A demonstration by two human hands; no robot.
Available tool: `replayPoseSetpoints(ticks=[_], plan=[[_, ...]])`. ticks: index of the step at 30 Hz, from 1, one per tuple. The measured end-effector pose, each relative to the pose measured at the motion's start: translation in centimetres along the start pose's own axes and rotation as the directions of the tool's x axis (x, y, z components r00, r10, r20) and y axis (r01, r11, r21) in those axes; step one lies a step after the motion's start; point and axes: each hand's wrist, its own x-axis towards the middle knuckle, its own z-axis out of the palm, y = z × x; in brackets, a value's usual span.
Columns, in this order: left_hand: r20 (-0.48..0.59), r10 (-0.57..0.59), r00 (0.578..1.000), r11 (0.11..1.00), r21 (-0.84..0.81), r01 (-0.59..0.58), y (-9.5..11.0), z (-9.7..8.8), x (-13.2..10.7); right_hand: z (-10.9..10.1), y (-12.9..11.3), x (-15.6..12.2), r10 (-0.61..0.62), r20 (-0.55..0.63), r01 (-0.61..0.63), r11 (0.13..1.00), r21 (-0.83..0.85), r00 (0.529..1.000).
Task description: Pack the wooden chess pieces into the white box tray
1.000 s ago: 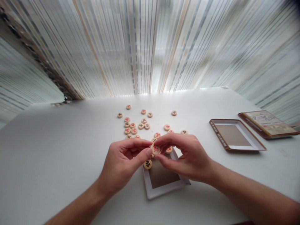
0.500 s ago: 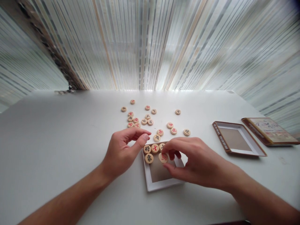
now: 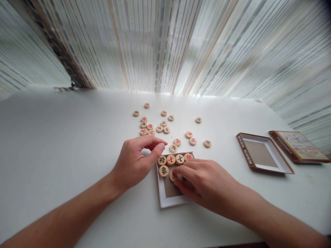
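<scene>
My right hand (image 3: 204, 179) is closed on a Chinese chess piece (image 3: 172, 176), a round wooden disc pinched between thumb and fingers inside an open white-walled box (image 3: 162, 196). Fingers cover most of the disc's face. Along the box's far side runs a row of pieces: a black one (image 3: 162, 160), a red one (image 3: 171, 159), a black one (image 3: 180, 158) and a red one (image 3: 188, 157). Another black piece (image 3: 163, 171) lies under the row's left end. My left hand (image 3: 139, 160) hovers by the box's far left corner, loosely curled, thumb and index slightly apart, nothing in it.
Several loose pieces with red or black characters lie beyond the box, among them a red one (image 3: 192, 141) and a black one (image 3: 207, 143). To the right rest a brown-edged box part (image 3: 240, 150) and a printed box or booklet (image 3: 297, 141). A striped curtain (image 3: 144, 48) hangs behind the white table (image 3: 64, 148).
My right hand has moved the held piece slightly left and down, toward the black piece in the second row. The red piece at the row's right end now shows. My left hand barely moved.
</scene>
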Motion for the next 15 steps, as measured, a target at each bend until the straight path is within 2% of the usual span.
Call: replayPoseSetpoints(ticks=[15], plan=[[0.070,-0.033,0.997,0.998,-0.042,0.036,-0.03,0.27,-0.04,0.76,0.47,0.02,-0.049,-0.114,0.041,0.997,-0.065,0.992]])
